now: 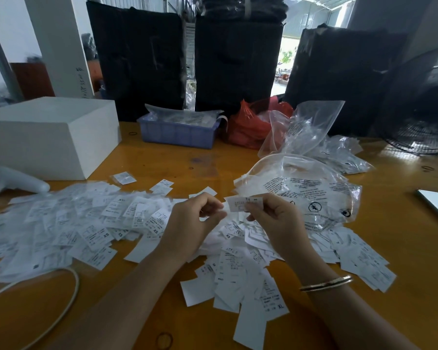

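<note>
Several white printed size labels (91, 231) lie scattered in heaps over the yellow wooden table (177, 160), left, middle and right. My right hand (271, 221) pinches one white label (238, 204) between thumb and fingers, held just above the middle heap. My left hand (192, 223) is beside it, fingers curled, with what looks like a small clear sleeve at its fingertips; whether it holds that is unclear. A gold bangle (326, 284) sits on my right wrist.
A large clear printed plastic bag (314, 190) lies right of my hands, more clear bags (304, 127) behind it. Behind stand a blue bin (177, 135), a red bag (248, 127) and a white box (48, 137). A white handheld device (13, 183) and a cable (68, 294) lie left.
</note>
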Demonstrator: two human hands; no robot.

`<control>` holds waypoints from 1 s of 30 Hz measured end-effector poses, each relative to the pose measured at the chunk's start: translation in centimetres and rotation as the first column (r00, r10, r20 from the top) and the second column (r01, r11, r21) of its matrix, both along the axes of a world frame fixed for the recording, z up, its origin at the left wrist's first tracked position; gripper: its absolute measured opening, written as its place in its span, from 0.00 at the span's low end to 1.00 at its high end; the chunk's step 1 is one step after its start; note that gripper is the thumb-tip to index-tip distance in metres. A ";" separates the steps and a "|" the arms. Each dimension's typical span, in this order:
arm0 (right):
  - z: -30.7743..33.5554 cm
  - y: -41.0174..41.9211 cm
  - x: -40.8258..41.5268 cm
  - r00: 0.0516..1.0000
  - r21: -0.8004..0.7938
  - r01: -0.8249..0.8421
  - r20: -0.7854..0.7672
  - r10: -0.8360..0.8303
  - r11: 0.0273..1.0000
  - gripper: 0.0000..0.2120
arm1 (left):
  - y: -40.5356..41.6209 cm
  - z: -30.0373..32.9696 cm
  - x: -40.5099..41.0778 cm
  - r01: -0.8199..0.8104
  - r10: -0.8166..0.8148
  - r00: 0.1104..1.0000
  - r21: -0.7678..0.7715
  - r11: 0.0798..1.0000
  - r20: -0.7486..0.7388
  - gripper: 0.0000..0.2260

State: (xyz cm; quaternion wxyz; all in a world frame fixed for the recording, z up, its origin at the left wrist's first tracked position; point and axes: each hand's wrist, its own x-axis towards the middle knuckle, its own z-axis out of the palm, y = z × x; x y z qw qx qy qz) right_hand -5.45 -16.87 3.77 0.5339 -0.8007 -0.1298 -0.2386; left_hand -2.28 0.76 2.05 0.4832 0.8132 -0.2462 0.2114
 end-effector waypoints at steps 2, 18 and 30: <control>0.1 -0.1 0.0 1.000 0.050 0.003 0.008 -0.003 0.999 0.10 | 0.0 0.0 -0.1 -0.005 0.005 1.000 -0.008 1.000 -0.010 0.05; -0.6 0.0 0.1 0.998 -0.166 0.046 0.050 -0.038 0.985 0.04 | 0.0 0.0 -0.1 0.037 -0.037 0.999 -0.018 0.999 -0.010 0.07; -0.1 -0.1 0.1 1.000 0.148 0.008 -0.029 -0.004 0.989 0.10 | 0.0 0.0 -0.1 0.045 -0.046 0.999 -0.026 0.999 -0.018 0.05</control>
